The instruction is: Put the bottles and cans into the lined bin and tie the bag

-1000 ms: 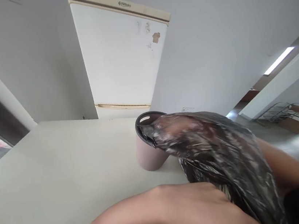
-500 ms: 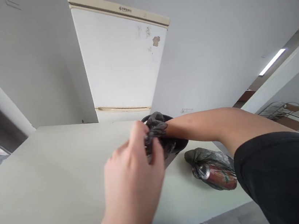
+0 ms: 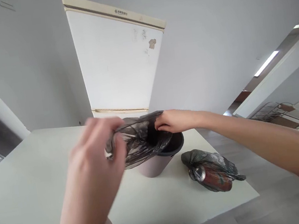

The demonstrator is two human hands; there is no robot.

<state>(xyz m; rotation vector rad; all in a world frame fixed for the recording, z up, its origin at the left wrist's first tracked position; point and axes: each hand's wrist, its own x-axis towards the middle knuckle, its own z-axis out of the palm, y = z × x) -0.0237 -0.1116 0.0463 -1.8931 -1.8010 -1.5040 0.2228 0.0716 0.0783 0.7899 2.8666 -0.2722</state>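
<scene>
A thin black plastic bag point(image 3: 139, 139) is stretched sideways over the mouth of a grey trash bin point(image 3: 153, 166) with a dark rim. My left hand point(image 3: 96, 148), slightly blurred, pinches the bag's edge left of the bin. Above the bin's opening, my right hand point(image 3: 168, 121) grips the opposite edge of the bag with bent fingers. Part of the bag hangs inside the bin, and the rim's left side is hidden under the film. Right of the bin lies a knotted dark bag point(image 3: 213, 158) with a red drink can point(image 3: 216, 178) showing through it.
The pale table point(image 3: 39, 192) carries the bin and the knotted bag; its right edge drops to a grey floor point(image 3: 235, 159). A white fridge point(image 3: 115, 61) stands behind the table against the grey wall. A wire rack point(image 3: 271, 114) is at far right.
My left hand has moved left and my right hand has come up out of the bin, spreading the bunched bag wide. More of the bin now shows.
</scene>
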